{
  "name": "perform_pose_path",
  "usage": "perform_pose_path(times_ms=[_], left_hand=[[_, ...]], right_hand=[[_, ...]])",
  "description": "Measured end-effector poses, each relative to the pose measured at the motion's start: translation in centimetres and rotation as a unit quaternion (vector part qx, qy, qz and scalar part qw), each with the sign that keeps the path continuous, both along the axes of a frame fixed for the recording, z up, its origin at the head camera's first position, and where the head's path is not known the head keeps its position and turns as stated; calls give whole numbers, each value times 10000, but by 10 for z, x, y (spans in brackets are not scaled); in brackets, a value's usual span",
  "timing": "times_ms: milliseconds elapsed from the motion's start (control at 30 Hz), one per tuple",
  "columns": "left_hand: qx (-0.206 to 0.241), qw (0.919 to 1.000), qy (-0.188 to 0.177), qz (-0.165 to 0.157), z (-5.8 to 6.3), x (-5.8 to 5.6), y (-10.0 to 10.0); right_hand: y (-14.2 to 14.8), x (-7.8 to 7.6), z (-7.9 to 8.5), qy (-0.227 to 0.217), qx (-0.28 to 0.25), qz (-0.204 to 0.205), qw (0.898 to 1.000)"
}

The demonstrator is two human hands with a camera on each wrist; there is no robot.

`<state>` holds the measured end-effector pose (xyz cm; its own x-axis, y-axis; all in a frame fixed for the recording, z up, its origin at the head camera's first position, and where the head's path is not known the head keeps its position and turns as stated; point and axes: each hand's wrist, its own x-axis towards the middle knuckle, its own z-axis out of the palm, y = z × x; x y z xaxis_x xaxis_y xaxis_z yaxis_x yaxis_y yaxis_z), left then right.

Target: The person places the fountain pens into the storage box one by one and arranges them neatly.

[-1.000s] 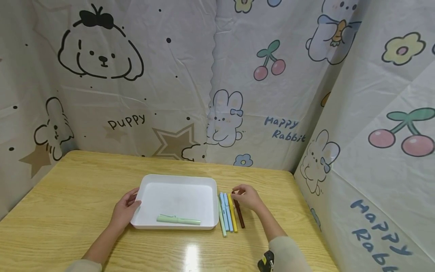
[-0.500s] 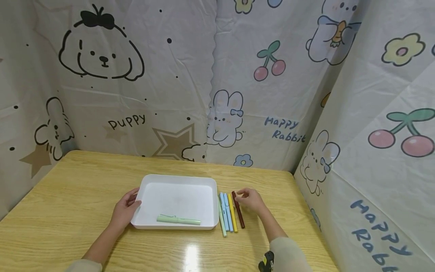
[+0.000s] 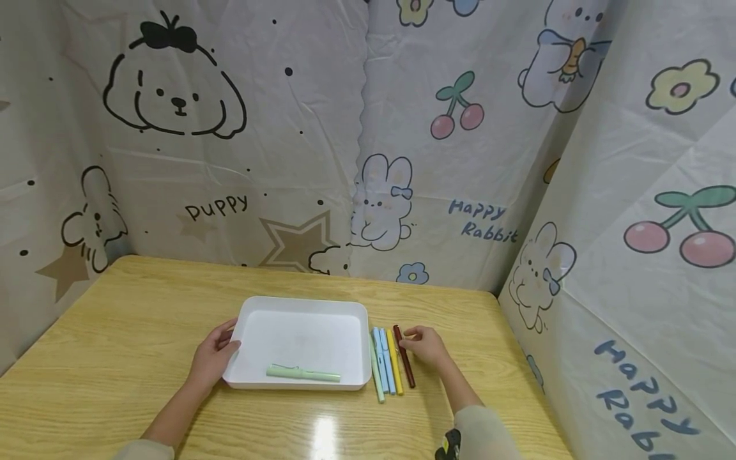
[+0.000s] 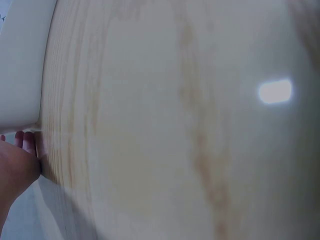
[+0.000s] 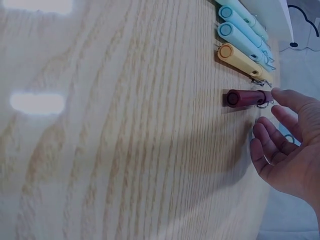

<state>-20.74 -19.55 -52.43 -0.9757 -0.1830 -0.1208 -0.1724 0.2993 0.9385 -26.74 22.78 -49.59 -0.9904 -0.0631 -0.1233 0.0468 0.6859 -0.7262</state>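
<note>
My left hand (image 3: 211, 359) holds the left end of a white rectangular tray (image 3: 301, 305), thumb over the rim and fingers along the outside. A light green pen (image 3: 303, 373) lies in the tray near its front wall. To the right of the tray, my right hand (image 3: 427, 348) is beside a dark red pen (image 3: 405, 361). In the right wrist view its thumb (image 5: 292, 99) reaches the far part of that pen, while the other fingers are loosely bent below. The pen lies on the table, not lifted.
Between tray and dark red pen lie a yellow pen (image 3: 395, 363), two light blue pens (image 3: 384, 364) and another light green pen (image 3: 377, 377), side by side. Printed cloth (image 3: 299, 160) encloses the back and sides of the wooden table (image 3: 259, 421).
My right hand has slid from over the far end of the dark red pen to its right side, slightly nearer me. The left hand, tray and pens stay in place.
</note>
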Motion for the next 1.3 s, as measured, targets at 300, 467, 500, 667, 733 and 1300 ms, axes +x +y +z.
perform_pose_path(times_ms=[300, 467, 500, 667, 733, 1300], left_hand=[[-11, 10000, 25, 53, -2, -1, 0], [-32, 10000, 56, 72, -3, 0, 0], [-33, 10000, 54, 70, -4, -1, 0], [-57, 10000, 30, 72, -4, -2, -1], [-56, 10000, 27, 72, -4, -2, -1], [-55, 9999, 83, 60, -4, -1, -1]], right_hand=[[1, -1, -6, 1, 54, -6, 10000], [-1, -1, -6, 5, 38, 18, 10000], [-1, 0, -6, 7, 47, 27, 10000], [-2, 0, -6, -57, 71, 29, 10000], [-3, 0, -6, -68, 87, 34, 9999], [-6, -2, -7, -129, 206, 48, 9997]])
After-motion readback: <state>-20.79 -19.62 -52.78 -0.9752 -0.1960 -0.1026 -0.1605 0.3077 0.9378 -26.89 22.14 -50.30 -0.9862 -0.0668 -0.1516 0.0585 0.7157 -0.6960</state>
